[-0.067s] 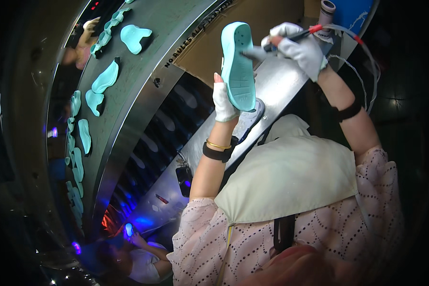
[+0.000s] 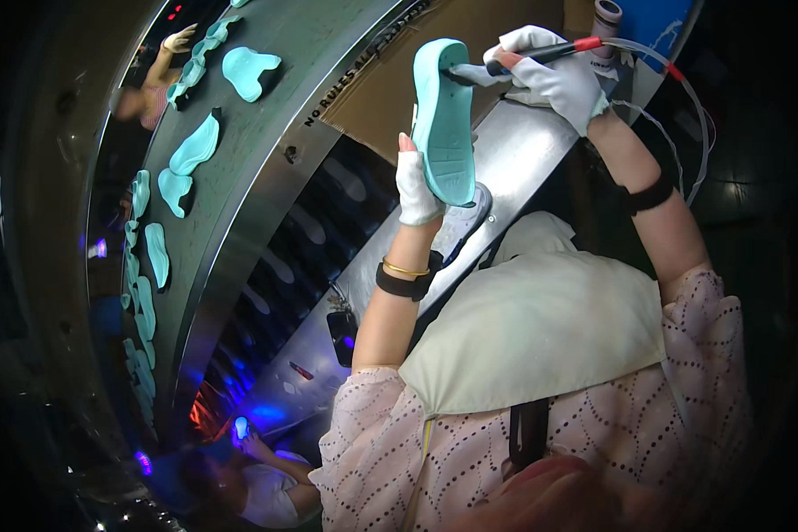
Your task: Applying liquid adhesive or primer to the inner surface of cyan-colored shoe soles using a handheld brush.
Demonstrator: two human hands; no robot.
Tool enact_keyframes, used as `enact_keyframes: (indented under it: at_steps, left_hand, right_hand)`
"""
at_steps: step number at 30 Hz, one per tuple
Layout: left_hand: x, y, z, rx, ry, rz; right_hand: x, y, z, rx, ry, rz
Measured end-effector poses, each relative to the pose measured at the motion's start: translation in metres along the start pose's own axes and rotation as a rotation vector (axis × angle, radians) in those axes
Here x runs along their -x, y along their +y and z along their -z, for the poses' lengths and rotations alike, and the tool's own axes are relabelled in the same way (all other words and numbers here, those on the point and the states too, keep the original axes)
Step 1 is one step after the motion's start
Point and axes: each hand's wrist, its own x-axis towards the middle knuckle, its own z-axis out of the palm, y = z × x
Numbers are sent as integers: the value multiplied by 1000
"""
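My left hand, in a white fingertip-less glove, grips a turquoise shoe sole by its lower left side. The sole stands nearly upright, its hollowed inner face toward me. My right hand, gloved the same way, is closed around the dark handle of a brush. A clear tube with red bands runs from that handle. The grey brush tip is at the upper part of the sole, where small dark holes show; whether it touches there I cannot tell for sure.
On the left, turquoise shoe parts lie on a green conveyor belt. Under my hands is a metal ledge, with a cardboard sheet beyond. A bottle-like container stands upper right. Other people work at lower left and upper left.
The brush tip has moved up along the sole toward its top end, and my right hand has turned and shifted slightly upward. My left hand and the sole have hardly moved.
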Motion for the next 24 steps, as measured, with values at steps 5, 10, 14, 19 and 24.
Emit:
enact_keyframes:
  at_steps: [5,10,14,19,24]
  left_hand:
    - [-10,-3,11,-168,42,-97]
    - [-16,-3,6,10,84,-82]
    - [-16,4,-9,164,-26,-14]
    - [-25,-1,-2,253,-32,16]
    - [-49,43,-30,217,-127,-1]
  right_hand:
    - [7,-1,4,394,-296,244]
    - [16,-1,1,22,-190,-81]
    - [36,5,-24,-147,-231,-155]
    - [56,-13,-20,-371,-361,-429]
    - [51,14,17,-679,-144,-126]
